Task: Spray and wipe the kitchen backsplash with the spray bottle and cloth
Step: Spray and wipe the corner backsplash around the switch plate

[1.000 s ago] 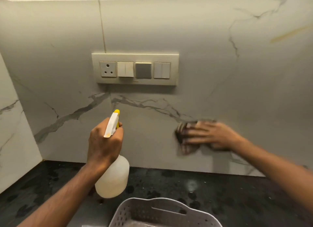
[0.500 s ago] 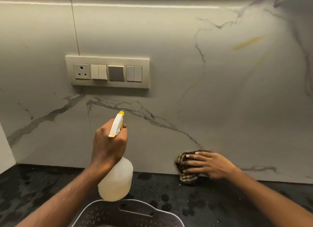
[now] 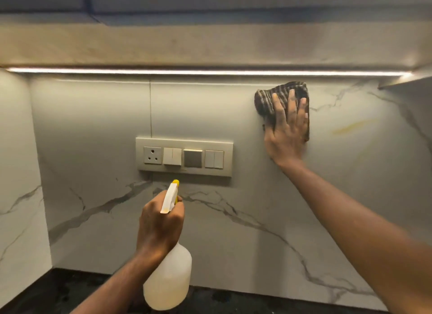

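Observation:
The marble backsplash with grey veins fills the view. My right hand lies flat with straight fingers on a dark striped cloth, pressing it against the wall high up, just under the light strip and right of the switch panel. My left hand grips the neck of a translucent white spray bottle with a yellow-tipped nozzle, held upright below the switch panel, nozzle towards the wall. A yellowish streak marks the wall right of the cloth.
A beige switch and socket panel is mounted mid-wall. A lit LED strip runs under the upper cabinet. A side wall closes the corner at left. The black speckled counter runs along the bottom.
My right hand has carried the cloth from the bottom of the wall near the counter up to just under the light strip. The view has tilted up; the grey basket has left the frame.

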Motion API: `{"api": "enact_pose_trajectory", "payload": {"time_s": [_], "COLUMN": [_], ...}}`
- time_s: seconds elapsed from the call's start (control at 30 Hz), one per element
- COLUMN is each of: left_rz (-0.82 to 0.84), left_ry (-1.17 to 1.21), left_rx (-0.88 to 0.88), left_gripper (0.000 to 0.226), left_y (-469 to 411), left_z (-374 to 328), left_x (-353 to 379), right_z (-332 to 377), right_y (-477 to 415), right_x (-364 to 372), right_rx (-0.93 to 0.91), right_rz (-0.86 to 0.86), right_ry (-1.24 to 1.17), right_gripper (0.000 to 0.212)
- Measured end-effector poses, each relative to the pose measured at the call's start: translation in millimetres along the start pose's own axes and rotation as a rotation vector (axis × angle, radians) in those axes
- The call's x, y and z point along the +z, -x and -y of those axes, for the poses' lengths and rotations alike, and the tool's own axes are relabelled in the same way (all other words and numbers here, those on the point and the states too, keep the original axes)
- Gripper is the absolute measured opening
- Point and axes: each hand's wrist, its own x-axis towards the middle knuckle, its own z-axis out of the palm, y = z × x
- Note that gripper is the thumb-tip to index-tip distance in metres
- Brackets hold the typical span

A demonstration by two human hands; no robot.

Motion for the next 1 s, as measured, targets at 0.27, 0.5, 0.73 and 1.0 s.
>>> {"api": "enact_pose_trajectory", "payload": {"time_s": [0.27, 0.5, 0.73, 1.0], "left_rz": [-0.028, -0.038, 0.05, -0.022], "left_ry": [-0.026, 0.064, 0.091, -0.024], "left_rx": [0.007, -0.027, 0.036, 0.022], "left_gripper": [0.014, 0.016, 0.015, 0.028], "left_y": [-18, -17, -6, 34], "left_z": [20, 13, -24, -77], "left_x": [-41, -24, 9, 40], "right_z": [150, 116, -46, -112], "right_y": [-3, -35, -38, 33], "right_x": [47, 51, -7, -17], "right_rx": [-0.089, -0.772, -0.449, -1.037], "right_rz": [0.21, 0.238, -0.058, 0.236], "right_ry": [-0.08, 0.106, 0.112, 0.181], "right_gripper": [0.072, 0.069, 0.059, 0.065]}}
